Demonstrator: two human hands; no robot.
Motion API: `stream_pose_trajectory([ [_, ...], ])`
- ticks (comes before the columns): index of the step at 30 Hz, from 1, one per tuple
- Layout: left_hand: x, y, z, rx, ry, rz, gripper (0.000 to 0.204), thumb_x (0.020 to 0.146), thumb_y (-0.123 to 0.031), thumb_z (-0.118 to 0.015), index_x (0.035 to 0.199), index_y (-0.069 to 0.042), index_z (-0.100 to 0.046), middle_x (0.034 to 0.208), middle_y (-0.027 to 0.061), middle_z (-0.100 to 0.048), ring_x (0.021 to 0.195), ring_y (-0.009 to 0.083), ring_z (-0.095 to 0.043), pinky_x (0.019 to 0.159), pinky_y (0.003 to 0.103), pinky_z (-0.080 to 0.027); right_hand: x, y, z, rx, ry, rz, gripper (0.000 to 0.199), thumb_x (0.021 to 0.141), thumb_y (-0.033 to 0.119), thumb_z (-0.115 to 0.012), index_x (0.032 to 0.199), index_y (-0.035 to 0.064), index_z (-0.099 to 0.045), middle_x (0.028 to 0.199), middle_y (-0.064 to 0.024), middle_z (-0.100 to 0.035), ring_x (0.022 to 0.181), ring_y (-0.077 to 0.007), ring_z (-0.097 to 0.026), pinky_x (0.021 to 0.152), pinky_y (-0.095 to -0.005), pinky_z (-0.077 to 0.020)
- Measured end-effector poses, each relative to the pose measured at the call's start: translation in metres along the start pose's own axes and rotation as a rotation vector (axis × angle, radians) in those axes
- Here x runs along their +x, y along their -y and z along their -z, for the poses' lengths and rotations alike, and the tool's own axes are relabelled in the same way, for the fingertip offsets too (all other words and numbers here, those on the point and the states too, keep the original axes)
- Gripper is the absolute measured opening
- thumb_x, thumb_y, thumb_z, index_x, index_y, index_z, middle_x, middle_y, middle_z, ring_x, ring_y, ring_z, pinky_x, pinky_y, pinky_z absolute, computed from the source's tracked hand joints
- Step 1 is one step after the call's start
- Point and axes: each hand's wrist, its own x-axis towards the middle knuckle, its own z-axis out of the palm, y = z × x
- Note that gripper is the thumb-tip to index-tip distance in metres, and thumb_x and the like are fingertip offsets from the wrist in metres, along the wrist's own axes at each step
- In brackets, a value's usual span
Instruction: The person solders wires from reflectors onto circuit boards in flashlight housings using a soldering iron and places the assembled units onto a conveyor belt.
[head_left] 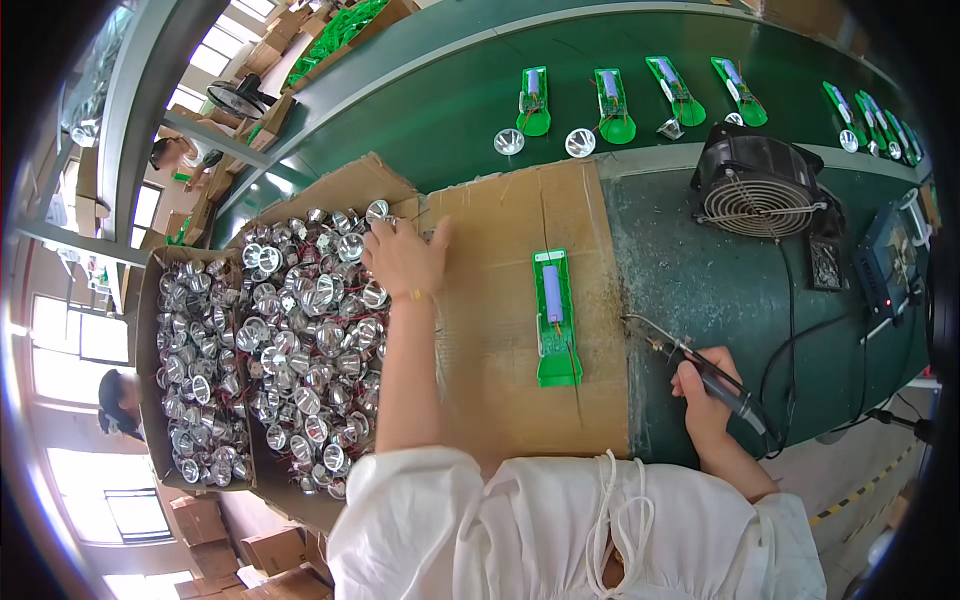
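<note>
My left hand (408,258) reaches over the right edge of a cardboard box full of shiny flashlight reflectors (320,290). Its thumb stands apart from the fingers, whose tips are among the upper reflectors; no reflector shows in its grip. In my right hand (708,395) is a soldering iron (738,402), its thin metal tip angled up and left toward the edge of the cardboard mat (490,390). On that mat lies a green flashlight housing (560,372) holding a purple battery cell (552,292) and thin wires. Neither hand touches the housing.
A black fan (760,185) stands at the back right, beside a blue soldering station (886,262) with cables trailing over the green bench. Several green housings (535,122) with reflectors line the far green belt (420,140). A second box section of reflectors (200,370) sits far left.
</note>
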Motion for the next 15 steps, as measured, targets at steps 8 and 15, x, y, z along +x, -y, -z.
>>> stream_pose_trajectory([
  [8,-0.106,-0.005,0.054,-0.231,0.168,-0.441,0.014,0.068,-0.013,-0.06,0.081,-0.016,-0.064,0.094,0.0057,-0.05,0.098,0.027,-0.042,0.086,0.044,-0.029,-0.003,0.002,-0.003,0.014,-0.026,-0.007,0.013,0.078,0.007,-0.061,0.082,-0.0001,-0.05,0.064,-0.0068,-0.057,0.053,-0.0086,-0.053,0.048,-0.0204,-0.043],
  [15,-0.124,0.018,0.07,-0.272,0.16,-0.015,0.028,0.065,-0.034,-0.069,0.07,-0.009,-0.059,0.087,0.0083,-0.053,0.089,0.0276,-0.047,0.078,0.041,-0.032,-0.003,0.007,-0.004,-0.025,0.0,0.03,0.012,0.081,0.009,-0.057,0.083,0.0011,-0.048,0.064,-0.0069,-0.055,0.051,-0.0085,-0.05,0.047,-0.0202,-0.0412],
])
